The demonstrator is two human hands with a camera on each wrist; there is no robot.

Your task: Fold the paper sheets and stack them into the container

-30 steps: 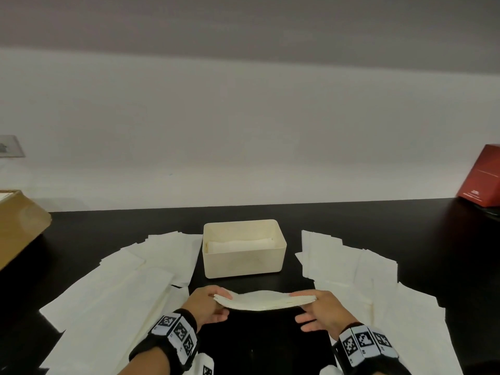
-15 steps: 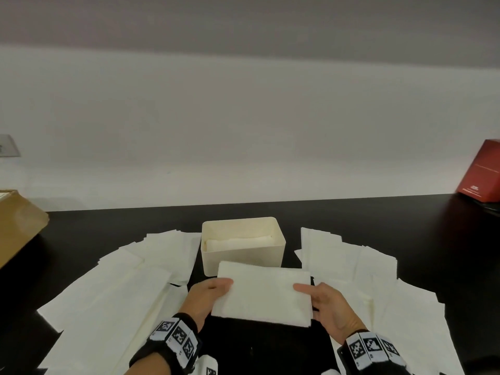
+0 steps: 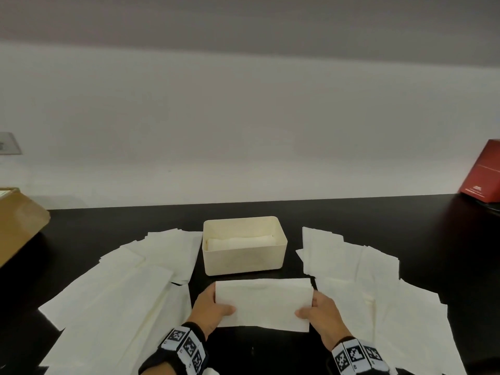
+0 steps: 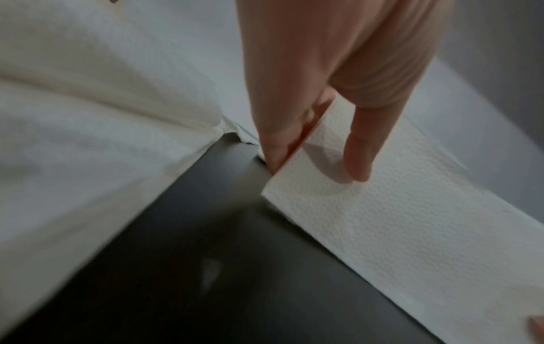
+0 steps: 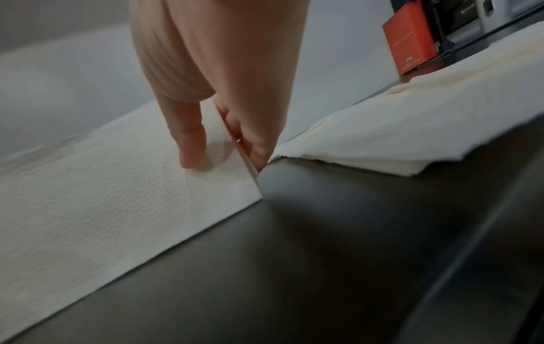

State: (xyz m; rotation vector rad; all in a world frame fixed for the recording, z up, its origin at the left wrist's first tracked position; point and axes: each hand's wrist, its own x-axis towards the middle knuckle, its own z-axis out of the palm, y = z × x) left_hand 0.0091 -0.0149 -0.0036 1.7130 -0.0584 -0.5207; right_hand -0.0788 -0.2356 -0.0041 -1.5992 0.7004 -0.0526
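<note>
A folded white paper sheet (image 3: 263,303) is held up, tilted towards me, just in front of the cream container (image 3: 243,263). My left hand (image 3: 213,307) pinches its left edge, thumb on top (image 4: 357,158) and fingers behind. My right hand (image 3: 319,312) pinches the right edge the same way, thumb (image 5: 191,149) on the sheet's face. The folded sheet (image 4: 397,221) hangs over the black table (image 4: 235,267). Inside the container lies folded paper (image 3: 240,242).
Loose paper sheets spread on the left (image 3: 116,299) and on the right (image 3: 378,288) of the black table (image 3: 257,353). A brown cardboard box (image 3: 19,226) stands at far left, a red box (image 3: 484,174) at far right by the wall.
The sheet went from flat and edge-on between my hands to tilted up with its face towards me. Both hands drew slightly nearer to me, and my thumbs now lie on the sheet's face.
</note>
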